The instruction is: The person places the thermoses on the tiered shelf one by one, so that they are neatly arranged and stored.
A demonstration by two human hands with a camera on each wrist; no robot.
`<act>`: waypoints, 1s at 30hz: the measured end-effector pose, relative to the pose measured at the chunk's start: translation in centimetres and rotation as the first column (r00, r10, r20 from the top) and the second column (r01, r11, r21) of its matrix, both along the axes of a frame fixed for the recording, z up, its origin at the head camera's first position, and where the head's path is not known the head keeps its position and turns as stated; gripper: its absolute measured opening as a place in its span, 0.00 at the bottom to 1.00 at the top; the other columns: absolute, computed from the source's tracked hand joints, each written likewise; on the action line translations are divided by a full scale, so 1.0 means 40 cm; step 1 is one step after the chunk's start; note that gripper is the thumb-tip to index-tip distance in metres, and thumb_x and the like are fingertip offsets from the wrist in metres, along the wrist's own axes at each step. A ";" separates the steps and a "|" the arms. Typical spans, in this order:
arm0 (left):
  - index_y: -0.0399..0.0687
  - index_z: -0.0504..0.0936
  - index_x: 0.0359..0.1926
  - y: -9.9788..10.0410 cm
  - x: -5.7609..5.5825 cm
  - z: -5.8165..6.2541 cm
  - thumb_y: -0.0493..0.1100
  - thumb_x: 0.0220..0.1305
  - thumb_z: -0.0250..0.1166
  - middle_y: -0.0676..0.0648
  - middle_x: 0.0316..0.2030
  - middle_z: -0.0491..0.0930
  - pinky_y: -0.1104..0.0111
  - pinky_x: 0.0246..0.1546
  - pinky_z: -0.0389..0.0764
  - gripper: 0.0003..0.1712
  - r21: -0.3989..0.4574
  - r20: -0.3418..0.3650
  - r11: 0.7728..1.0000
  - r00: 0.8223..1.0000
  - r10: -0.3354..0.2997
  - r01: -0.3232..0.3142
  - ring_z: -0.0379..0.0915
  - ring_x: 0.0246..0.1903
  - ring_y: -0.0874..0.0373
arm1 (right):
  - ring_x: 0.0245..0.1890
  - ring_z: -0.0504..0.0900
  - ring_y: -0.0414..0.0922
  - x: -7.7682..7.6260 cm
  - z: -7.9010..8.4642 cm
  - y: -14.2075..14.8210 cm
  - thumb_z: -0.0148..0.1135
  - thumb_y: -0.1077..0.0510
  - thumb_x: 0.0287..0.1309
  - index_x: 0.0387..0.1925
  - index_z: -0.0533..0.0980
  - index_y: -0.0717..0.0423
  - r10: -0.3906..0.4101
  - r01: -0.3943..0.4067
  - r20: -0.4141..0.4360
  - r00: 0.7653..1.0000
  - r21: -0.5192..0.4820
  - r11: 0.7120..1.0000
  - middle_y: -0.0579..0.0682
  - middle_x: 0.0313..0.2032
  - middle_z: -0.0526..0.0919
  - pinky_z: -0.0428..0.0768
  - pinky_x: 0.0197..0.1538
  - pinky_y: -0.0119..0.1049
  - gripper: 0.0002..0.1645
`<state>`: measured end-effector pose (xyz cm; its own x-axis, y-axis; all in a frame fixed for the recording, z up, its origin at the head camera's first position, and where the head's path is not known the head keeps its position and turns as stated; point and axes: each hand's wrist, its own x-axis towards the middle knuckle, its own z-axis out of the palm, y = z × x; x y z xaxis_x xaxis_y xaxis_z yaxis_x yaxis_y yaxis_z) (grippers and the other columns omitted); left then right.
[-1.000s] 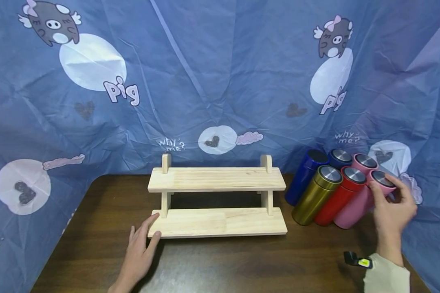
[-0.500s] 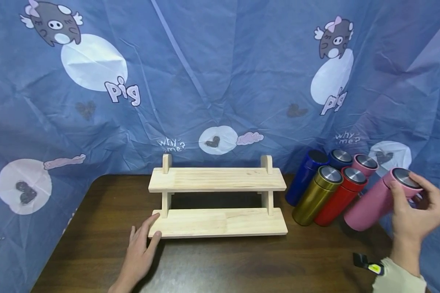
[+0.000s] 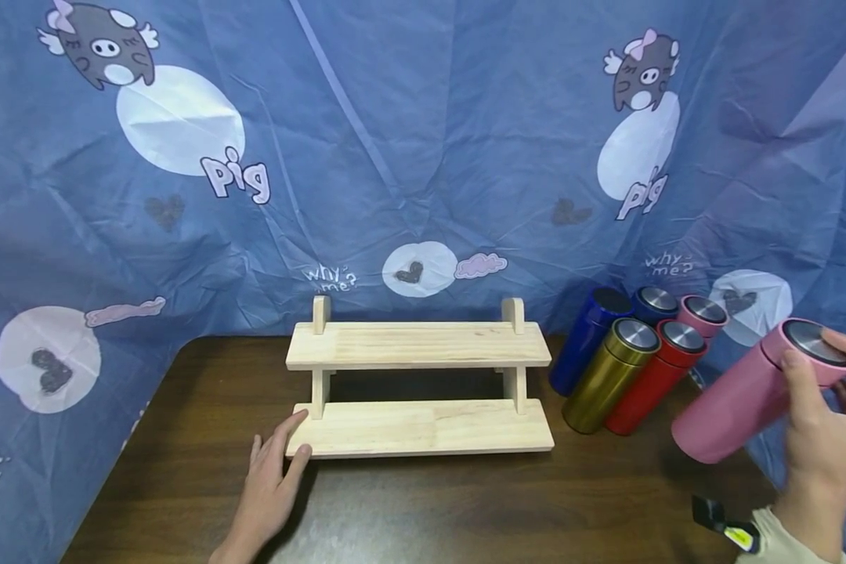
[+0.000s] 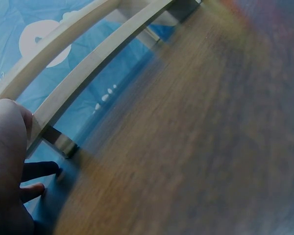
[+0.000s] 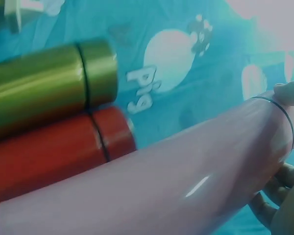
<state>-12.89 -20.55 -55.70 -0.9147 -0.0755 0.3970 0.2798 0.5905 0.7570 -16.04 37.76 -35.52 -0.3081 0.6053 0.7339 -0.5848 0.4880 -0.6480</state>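
Observation:
My right hand grips a pink thermos bottle around its top end, with the thumb at the silver-topped lid. The bottle tilts and seems to hang just above the table, apart from the other bottles. In the right wrist view, the pink bottle spans the lower part, fingers curled at its lid end. My left hand rests against the left end of a two-tier wooden rack, thumb at the lower board's front edge. Seen from the left wrist, that hand touches the board, its other fingers loosely extended.
Right of the rack, several thermos bottles stand close together: a gold one, a red one, a bright blue one, a dark blue one and another pink one. A blue printed cloth hangs behind the brown table.
My right hand has drawn the pink bottle away from the group, rightward and toward me, and lifted it. The left hand and the rack have stayed put.

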 end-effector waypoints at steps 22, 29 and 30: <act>0.46 0.73 0.79 0.001 0.002 0.000 0.43 0.83 0.62 0.31 0.75 0.75 0.20 0.77 0.43 0.28 0.005 0.001 1.000 1.000 0.000 0.000 0.68 0.75 0.26 | 0.48 0.91 0.49 0.034 0.046 -0.208 0.73 0.83 0.48 0.50 0.79 0.92 0.474 -0.476 -0.142 0.869 0.024 0.879 0.62 0.48 0.92 0.87 0.53 0.28 0.25; 0.45 0.74 0.78 0.003 0.002 0.002 0.42 0.83 0.62 0.31 0.75 0.76 0.20 0.77 0.43 0.28 0.010 -0.007 1.000 1.000 0.000 0.000 0.68 0.74 0.26 | 0.51 0.91 0.51 0.021 0.027 -0.258 0.71 0.86 0.46 0.49 0.78 0.93 0.596 -0.601 -0.157 0.788 0.020 0.799 0.66 0.50 0.92 0.88 0.53 0.29 0.25; 0.45 0.74 0.78 0.004 0.001 0.003 0.42 0.83 0.62 0.31 0.75 0.76 0.20 0.77 0.43 0.28 0.010 -0.006 1.000 1.000 -0.001 0.001 0.69 0.74 0.26 | 0.50 0.91 0.51 0.020 0.024 -0.264 0.70 0.86 0.46 0.50 0.77 0.92 0.605 -0.610 -0.153 0.781 0.019 0.792 0.65 0.51 0.92 0.88 0.52 0.29 0.25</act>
<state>-12.84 -20.41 -55.59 -0.9123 -0.0789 0.4017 0.2847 0.5829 0.7611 -15.24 27.18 -34.57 -0.5121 0.3507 0.7841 -0.8408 -0.0180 -0.5411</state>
